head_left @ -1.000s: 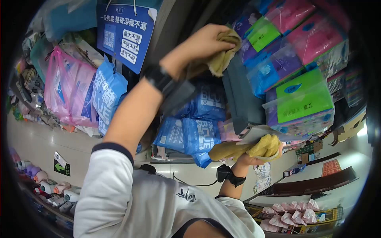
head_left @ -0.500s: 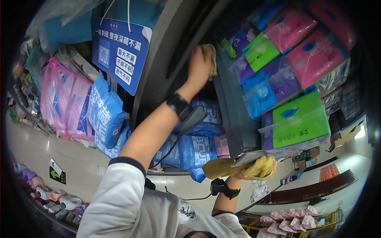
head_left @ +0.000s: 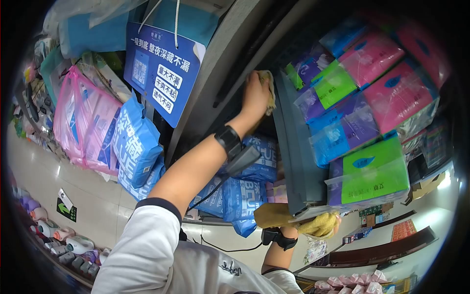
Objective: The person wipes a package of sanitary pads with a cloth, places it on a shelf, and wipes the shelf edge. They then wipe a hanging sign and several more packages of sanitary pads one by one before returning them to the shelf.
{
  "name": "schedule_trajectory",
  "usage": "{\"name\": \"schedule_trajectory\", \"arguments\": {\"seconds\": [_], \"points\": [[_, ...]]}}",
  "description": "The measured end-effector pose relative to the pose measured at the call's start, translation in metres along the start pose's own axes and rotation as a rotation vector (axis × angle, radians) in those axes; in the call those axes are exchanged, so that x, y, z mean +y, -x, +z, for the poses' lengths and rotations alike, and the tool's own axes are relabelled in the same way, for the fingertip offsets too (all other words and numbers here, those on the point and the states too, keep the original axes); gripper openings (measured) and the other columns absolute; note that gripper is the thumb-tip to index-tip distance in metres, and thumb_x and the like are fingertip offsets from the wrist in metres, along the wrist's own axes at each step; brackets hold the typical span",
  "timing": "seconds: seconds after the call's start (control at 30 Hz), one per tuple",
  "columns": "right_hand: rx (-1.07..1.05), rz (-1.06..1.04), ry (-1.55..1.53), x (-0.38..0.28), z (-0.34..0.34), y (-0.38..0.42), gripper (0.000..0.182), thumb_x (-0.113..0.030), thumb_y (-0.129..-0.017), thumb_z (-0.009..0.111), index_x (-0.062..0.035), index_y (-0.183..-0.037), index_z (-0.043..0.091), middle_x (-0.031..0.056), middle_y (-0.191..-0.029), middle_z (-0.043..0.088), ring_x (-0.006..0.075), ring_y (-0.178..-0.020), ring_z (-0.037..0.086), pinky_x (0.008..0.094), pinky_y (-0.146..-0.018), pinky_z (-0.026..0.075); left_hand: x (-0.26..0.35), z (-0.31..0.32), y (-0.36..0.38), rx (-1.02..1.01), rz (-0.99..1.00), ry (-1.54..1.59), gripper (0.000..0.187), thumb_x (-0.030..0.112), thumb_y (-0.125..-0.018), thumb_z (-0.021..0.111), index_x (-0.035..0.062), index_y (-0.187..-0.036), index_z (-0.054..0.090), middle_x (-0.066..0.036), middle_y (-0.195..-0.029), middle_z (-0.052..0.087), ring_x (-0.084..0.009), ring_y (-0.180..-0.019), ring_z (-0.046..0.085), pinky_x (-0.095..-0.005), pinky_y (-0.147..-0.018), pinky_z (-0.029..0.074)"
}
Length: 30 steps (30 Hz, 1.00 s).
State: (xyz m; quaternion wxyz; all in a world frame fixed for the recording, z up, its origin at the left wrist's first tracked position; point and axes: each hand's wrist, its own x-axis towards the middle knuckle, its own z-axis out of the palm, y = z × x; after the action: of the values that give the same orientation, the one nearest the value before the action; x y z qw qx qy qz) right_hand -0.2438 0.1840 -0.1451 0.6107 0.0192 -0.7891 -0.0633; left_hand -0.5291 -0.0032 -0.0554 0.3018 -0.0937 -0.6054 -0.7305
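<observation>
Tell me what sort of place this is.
Probably a household-goods shop: wrapped packs stacked together, a printed blue sign hanging up, and many bottles at the picture's lower left.

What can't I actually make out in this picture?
All in the head view:
- Left hand: most fingertips, hidden by the hand and its yellow cloth.
- Right hand: mostly covered by a second cloth.
- Blue packets: partly hidden behind the left forearm.
- Bottles, lower left: labels too small.
</observation>
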Motion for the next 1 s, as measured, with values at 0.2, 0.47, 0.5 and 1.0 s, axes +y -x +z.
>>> {"name": "schedule_trajectory", "arguments": {"seconds": [0.2,0.47,0.5,1.0], "points": [[-0.183,-0.034,0.032,0.013,-0.012,0.049,0.066,-0.049,-0.077,0.051,-0.0031,-0.121,0.034,0.0115,-0.110,0.040,0.0270,-0.102,0.043,0.0416,-0.091,0.034,0.017,-0.017,0.031,-0.035,0.060,-0.009,0.027,0.018,-0.085,0.049,-0.0049,-0.099,0.044,-0.024,-0.090,0.051,-0.0375,-0.085,0.051,-0.0374,-0.077,0.040],[-0.191,-0.044,0.036,0.014,-0.007,0.050,0.066,-0.051,-0.077,0.052,-0.0043,-0.120,0.035,0.0105,-0.109,0.040,0.0273,-0.102,0.042,0.0421,-0.091,0.033,0.064,-0.054,0.064,-0.218,0.073,0.113,0.018,0.012,-0.085,0.048,-0.0021,-0.096,0.043,-0.019,-0.092,0.048,-0.0296,-0.087,0.051,-0.0332,-0.076,0.040],[-0.180,-0.044,0.036,0.013,-0.006,0.046,0.066,-0.051,-0.076,0.052,-0.0045,-0.120,0.035,0.0104,-0.109,0.040,0.0273,-0.101,0.042,0.0421,-0.091,0.033,0.057,-0.048,0.057,-0.220,0.074,0.113,0.018,0.012,-0.085,0.048,-0.0021,-0.096,0.043,-0.019,-0.092,0.048,-0.0296,-0.087,0.051,-0.0332,-0.076,0.040],[-0.268,-0.059,0.012,0.027,-0.004,0.071,0.067,-0.055,-0.075,0.053,-0.0067,-0.119,0.037,0.0087,-0.107,0.040,0.0278,-0.101,0.041,0.0430,-0.092,0.031,0.041,-0.041,0.059,-0.140,0.084,0.014,0.017,0.013,-0.085,0.050,-0.0012,-0.092,0.044,-0.017,-0.080,0.053,-0.0257,-0.075,0.053,-0.0332,-0.068,0.042]]}}
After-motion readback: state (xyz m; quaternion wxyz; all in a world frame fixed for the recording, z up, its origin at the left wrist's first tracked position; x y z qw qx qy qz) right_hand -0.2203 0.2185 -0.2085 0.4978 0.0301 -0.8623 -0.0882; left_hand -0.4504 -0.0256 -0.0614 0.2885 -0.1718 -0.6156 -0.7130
